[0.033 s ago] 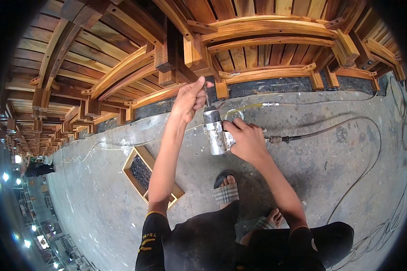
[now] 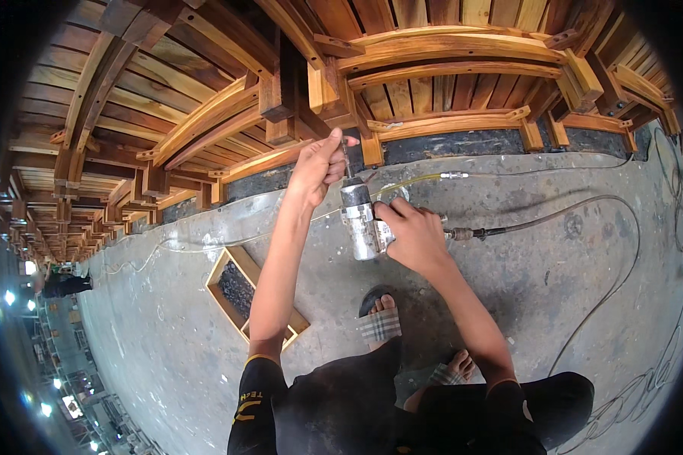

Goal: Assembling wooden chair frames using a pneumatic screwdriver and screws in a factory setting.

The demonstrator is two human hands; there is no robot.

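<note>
Pinching the bit [image 2: 346,158] in a closed left hand [image 2: 320,163] grip, while the right hand [image 2: 413,236] wraps fully around the silver air driver [image 2: 360,221].

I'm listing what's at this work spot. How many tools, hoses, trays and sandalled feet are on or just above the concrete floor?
Silver pneumatic driver, gripped by the right hand: 1
Hoses: 2, a dark hose and a yellowish hose
Wooden tray: 1
Sandalled feet: 2, one foot and another
Total: 6
</note>
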